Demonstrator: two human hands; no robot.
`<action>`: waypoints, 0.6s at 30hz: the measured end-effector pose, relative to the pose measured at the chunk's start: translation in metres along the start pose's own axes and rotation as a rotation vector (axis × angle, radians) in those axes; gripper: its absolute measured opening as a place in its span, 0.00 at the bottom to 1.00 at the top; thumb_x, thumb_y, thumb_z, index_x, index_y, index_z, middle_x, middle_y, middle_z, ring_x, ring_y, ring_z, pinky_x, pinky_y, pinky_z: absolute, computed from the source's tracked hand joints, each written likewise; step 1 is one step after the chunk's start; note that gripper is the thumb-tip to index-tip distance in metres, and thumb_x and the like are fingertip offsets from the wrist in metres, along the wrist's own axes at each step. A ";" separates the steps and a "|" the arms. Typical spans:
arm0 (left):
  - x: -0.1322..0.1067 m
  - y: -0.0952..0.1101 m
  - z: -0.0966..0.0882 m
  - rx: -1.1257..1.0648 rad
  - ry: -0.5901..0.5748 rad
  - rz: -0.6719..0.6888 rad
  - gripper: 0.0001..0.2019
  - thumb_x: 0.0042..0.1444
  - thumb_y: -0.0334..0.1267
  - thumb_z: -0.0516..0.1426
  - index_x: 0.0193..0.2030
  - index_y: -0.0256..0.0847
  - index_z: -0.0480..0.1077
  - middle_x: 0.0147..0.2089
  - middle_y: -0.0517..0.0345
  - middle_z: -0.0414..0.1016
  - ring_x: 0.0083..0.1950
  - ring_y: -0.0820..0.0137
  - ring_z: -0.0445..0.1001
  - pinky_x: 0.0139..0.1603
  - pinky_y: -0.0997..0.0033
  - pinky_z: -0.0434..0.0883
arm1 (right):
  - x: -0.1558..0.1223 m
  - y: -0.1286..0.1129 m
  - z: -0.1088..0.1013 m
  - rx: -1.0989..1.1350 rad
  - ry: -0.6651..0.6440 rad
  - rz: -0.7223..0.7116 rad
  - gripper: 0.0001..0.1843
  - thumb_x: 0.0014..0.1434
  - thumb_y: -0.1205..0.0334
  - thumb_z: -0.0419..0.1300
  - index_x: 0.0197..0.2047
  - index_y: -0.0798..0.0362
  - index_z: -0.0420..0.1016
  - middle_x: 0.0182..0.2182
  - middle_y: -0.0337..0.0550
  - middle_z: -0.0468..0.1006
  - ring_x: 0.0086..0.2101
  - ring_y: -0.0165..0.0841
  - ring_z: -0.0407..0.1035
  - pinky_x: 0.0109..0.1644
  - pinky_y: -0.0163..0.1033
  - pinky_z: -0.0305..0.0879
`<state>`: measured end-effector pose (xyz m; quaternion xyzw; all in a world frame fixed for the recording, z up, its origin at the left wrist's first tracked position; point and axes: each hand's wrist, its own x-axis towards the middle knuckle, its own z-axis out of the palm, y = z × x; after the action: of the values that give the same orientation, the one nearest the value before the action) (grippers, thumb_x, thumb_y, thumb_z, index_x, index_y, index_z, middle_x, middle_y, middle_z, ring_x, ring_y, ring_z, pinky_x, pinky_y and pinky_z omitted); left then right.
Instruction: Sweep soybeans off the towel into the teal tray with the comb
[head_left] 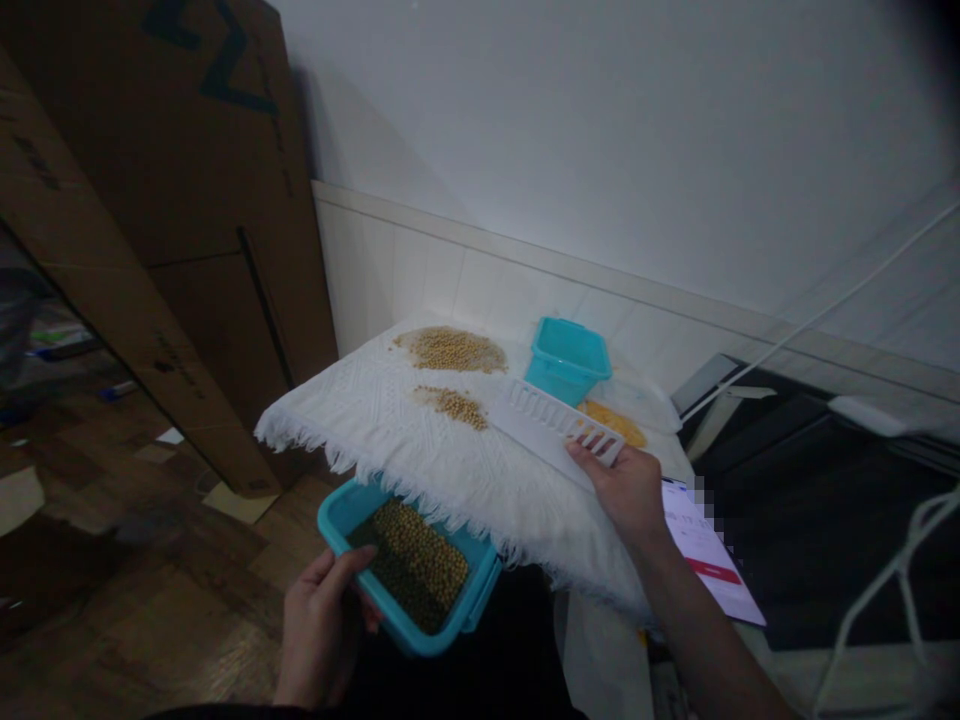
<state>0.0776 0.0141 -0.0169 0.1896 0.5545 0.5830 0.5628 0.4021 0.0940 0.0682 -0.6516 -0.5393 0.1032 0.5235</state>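
My left hand [322, 625] grips the near rim of a teal plastic box [341, 515] partly filled with tan beans, held just below the fringed front edge of a white cloth [390, 440]. My right hand [626, 490] holds one end of a flat white slotted plastic piece [547, 420] that lies on the cloth. A large pile of beans [450, 350] and a smaller pile of beans [454, 405] sit on the cloth to the left of the slotted piece. A second teal box [568, 360] stands behind it.
A heap of yellow grains [611, 422] lies on the cloth at the right. Large cardboard boxes [157, 200] stand at the left on a wooden floor. A printed paper [705, 550] lies by my right wrist. White cables [825, 315] cross a dark surface at the right.
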 end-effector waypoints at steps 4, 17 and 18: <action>-0.004 0.002 0.003 -0.014 0.010 -0.001 0.18 0.39 0.47 0.76 0.17 0.44 0.74 0.13 0.60 0.71 0.13 0.70 0.65 0.15 0.72 0.61 | -0.002 0.004 0.002 0.001 -0.031 0.017 0.29 0.52 0.30 0.73 0.31 0.51 0.90 0.34 0.55 0.91 0.39 0.58 0.88 0.47 0.57 0.84; -0.006 0.008 0.007 0.001 0.036 -0.012 0.17 0.36 0.50 0.74 0.17 0.44 0.74 0.12 0.61 0.69 0.12 0.71 0.63 0.14 0.71 0.60 | -0.002 0.004 0.005 0.033 -0.075 0.030 0.25 0.51 0.34 0.74 0.31 0.50 0.90 0.32 0.52 0.91 0.36 0.55 0.88 0.42 0.53 0.83; -0.006 0.009 0.008 0.001 0.043 -0.009 0.17 0.36 0.50 0.74 0.16 0.44 0.74 0.11 0.61 0.69 0.12 0.71 0.63 0.14 0.72 0.60 | -0.003 0.004 0.005 0.031 -0.081 0.025 0.25 0.51 0.35 0.73 0.31 0.50 0.90 0.32 0.52 0.91 0.36 0.55 0.88 0.43 0.54 0.83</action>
<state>0.0821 0.0141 -0.0042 0.1749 0.5675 0.5842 0.5533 0.3995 0.0951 0.0617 -0.6453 -0.5502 0.1445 0.5099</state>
